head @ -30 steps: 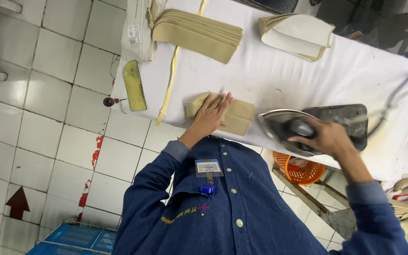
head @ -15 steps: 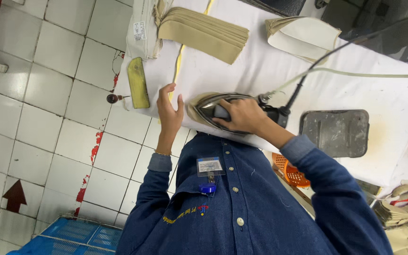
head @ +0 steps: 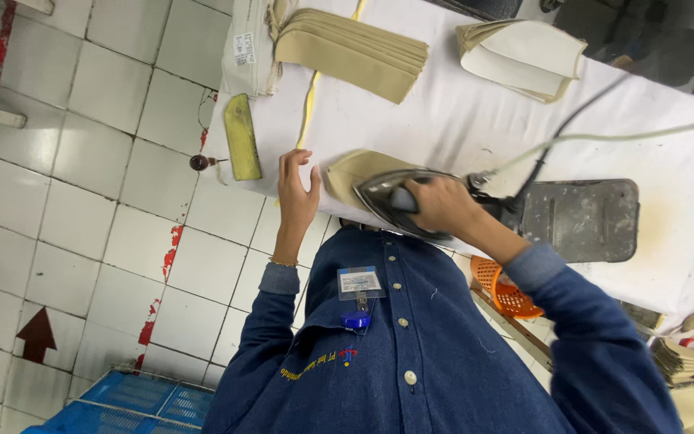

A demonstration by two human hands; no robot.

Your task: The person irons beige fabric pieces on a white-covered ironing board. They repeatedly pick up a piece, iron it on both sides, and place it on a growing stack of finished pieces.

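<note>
The right hand (head: 441, 205) is closed around the handle of an iron (head: 399, 205), fingers wrapped over the top of the grip. The iron rests soleplate-down on a small tan fabric piece (head: 355, 167), covering most of it; only the left portion of the piece shows. The fabric piece lies at the near edge of the white padded table (head: 459, 120), directly in front of the person's blue denim shirt (head: 411, 354). The left hand (head: 297, 186) is open, fingers spread and extended, lying flat at the table edge just left of the fabric piece; whether the fingertips touch the fabric cannot be determined. A power cord (head: 560, 133) and a pale hose (head: 604, 138) run from the rear of the iron toward the right. A dark metal iron rest (head: 584, 217) sits on the table just right of the iron. A stack of folded tan pieces (head: 351, 52) lies at the far left of the table, and a stack of white-lined pieces (head: 524, 56) lies farther right. A yellow-green pad (head: 241, 137) hangs at the left table edge. An orange basket (head: 508, 289) sits below the table.
</note>
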